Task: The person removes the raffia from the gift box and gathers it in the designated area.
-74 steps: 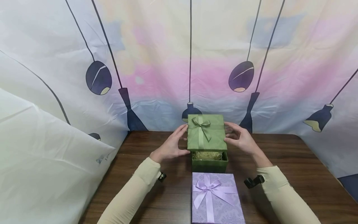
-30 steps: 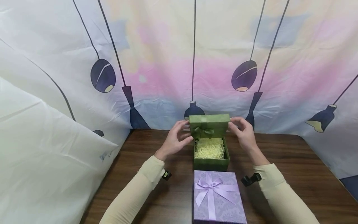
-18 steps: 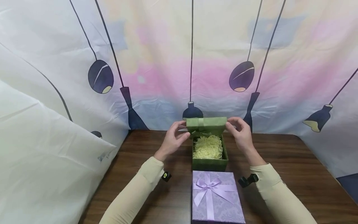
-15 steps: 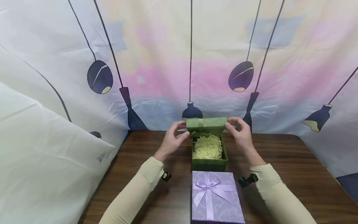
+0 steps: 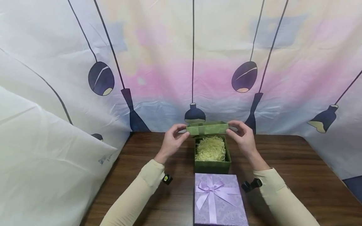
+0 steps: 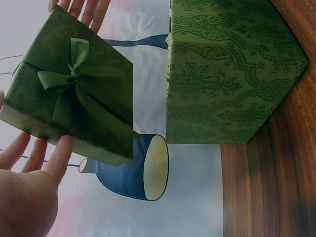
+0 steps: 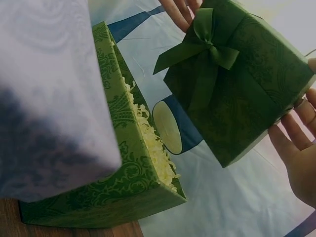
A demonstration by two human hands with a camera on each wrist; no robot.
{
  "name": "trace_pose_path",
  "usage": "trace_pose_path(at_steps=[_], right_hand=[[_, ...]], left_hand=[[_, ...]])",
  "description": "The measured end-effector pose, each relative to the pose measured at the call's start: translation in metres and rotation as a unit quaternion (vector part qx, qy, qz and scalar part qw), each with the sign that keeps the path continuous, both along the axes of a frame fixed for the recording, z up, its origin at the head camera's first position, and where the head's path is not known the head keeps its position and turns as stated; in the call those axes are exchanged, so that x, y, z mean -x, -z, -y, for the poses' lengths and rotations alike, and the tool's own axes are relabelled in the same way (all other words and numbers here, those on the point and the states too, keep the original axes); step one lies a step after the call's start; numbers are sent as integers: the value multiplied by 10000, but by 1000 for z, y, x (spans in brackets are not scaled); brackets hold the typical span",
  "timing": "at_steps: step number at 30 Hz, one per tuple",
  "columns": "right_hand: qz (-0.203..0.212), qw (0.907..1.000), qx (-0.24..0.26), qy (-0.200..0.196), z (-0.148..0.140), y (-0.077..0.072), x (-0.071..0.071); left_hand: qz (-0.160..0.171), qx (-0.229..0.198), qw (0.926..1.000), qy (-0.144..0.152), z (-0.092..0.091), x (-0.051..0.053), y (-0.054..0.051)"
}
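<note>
Both hands hold a green gift box lid (image 5: 207,129) up behind its box. My left hand (image 5: 172,140) grips the lid's left edge with thumb and fingers. At the opposite edge, my right hand (image 5: 244,139) grips it the same way. The lid is tipped over, its hollow side showing upward in the head view. Its ribbon bow (image 6: 74,74) faces down toward the wrist cameras. Below and nearer stands the uncovered green box (image 5: 212,166), filled with pale yellow shredded paper (image 5: 210,149). Anything under the paper is hidden.
A purple gift box (image 5: 219,201) with a lilac ribbon bow stands directly in front of the green box. Both boxes are on a dark wooden table (image 5: 282,188). A printed curtain (image 5: 167,78) hangs behind the table, with white cloth (image 5: 51,163) at the left.
The lid, bow side up over the box at first, has been lifted back and tipped over, uncovering the shredded paper. Since half a second ago it has tipped further and sunk slightly. Both hands keep their grip.
</note>
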State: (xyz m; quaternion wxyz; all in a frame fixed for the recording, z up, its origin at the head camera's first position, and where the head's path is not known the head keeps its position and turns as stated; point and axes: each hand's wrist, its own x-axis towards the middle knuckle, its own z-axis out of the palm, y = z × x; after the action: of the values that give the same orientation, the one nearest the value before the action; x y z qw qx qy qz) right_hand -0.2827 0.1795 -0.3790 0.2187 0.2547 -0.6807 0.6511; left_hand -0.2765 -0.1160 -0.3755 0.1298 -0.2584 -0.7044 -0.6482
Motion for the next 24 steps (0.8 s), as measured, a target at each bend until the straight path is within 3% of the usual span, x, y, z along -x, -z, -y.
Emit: trace_pose_path(at_steps=[4, 11, 24], right_hand=[[14, 9999, -79, -61, -4, 2, -4], [65, 9997, 21, -248, -7, -1, -6], [-24, 9988, -286, -389, -9, -3, -3]], left_hand=[[-19, 5, 10000, 67, -2, -10, -7], [-183, -224, 9991, 324, -3, -11, -10], [-720, -56, 9974, 75, 1, -14, -19]])
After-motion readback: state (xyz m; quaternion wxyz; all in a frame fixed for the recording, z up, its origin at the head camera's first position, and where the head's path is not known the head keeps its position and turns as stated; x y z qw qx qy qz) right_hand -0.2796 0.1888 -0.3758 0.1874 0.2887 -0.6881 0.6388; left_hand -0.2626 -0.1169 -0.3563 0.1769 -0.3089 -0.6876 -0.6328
